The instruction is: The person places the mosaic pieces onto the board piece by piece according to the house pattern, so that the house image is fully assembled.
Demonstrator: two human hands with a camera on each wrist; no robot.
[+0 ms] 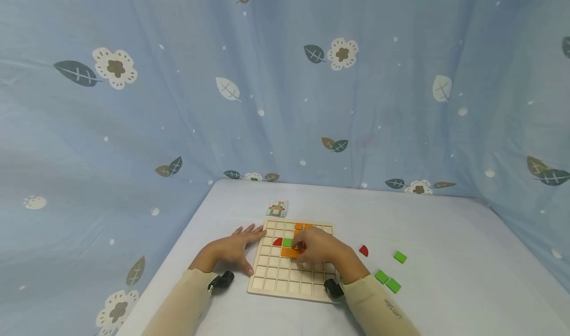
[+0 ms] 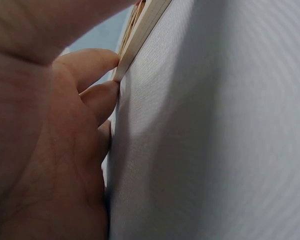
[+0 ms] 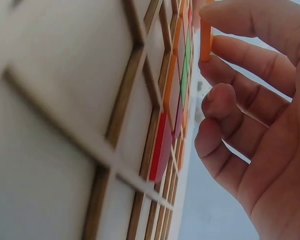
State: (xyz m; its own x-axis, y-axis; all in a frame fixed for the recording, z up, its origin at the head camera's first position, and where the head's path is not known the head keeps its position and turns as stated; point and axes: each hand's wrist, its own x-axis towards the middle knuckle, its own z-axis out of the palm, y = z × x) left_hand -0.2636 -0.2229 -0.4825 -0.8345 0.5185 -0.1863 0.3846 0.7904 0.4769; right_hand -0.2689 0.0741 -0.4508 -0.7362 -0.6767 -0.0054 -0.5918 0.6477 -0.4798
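Note:
A wooden grid board (image 1: 271, 282) lies on the table. My left hand (image 1: 233, 249) rests at its left side, fingers spread; in the left wrist view fingertips (image 2: 110, 59) touch the board's edge. Over the middle of the board is my right hand (image 1: 322, 249). The right wrist view shows this hand (image 3: 260, 100) pinching an orange tile (image 3: 206, 37) between thumb and fingers, raised off the grid. Set in the board are a red quarter-round tile (image 1: 278, 242), a green tile (image 1: 287, 242), orange tiles (image 1: 288, 252) and another red tile (image 3: 161, 147). The right hand hides part of the pattern.
A small pattern card (image 1: 277, 208) lies behind the board. To the right, a loose red quarter-round piece (image 1: 363, 250) and several green tiles (image 1: 394, 285) lie on the white tabletop (image 1: 445, 257). A blue patterned curtain (image 1: 285, 103) stands behind and at the sides.

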